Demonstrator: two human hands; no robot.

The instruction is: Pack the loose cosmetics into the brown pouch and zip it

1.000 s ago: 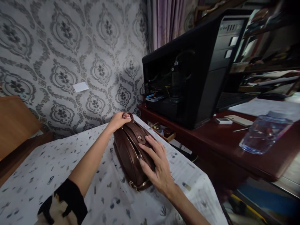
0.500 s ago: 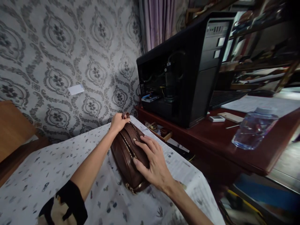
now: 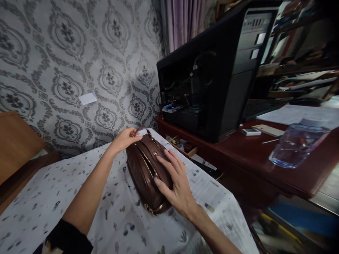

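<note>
A brown leather bag (image 3: 144,158) with gold zippers lies on the white patterned cloth (image 3: 116,208). The zipper along its top shows a narrow dark gap. At the bag's far end, my left hand (image 3: 124,140) is beside the looped handle (image 3: 148,133), thumb and fingers apart, thumb touching the leather. My right hand (image 3: 177,185) rests over the bag's right side with its fingers spread and stretched out. The bag's right flank is partly hidden under that hand. A gold zipper pull (image 3: 148,209) hangs at the near end.
Right of the cloth stands a dark red desk (image 3: 254,155) bearing a black computer case (image 3: 225,95), a clear plastic bottle (image 3: 296,143) and a small white box (image 3: 251,132). An open drawer (image 3: 191,152) juts out below. Patterned wallpaper (image 3: 108,77) rises behind.
My left hand has let go of the looped handle and shifted slightly left, its fingers now apart. My right hand stays on the bag. The view has turned a little.
</note>
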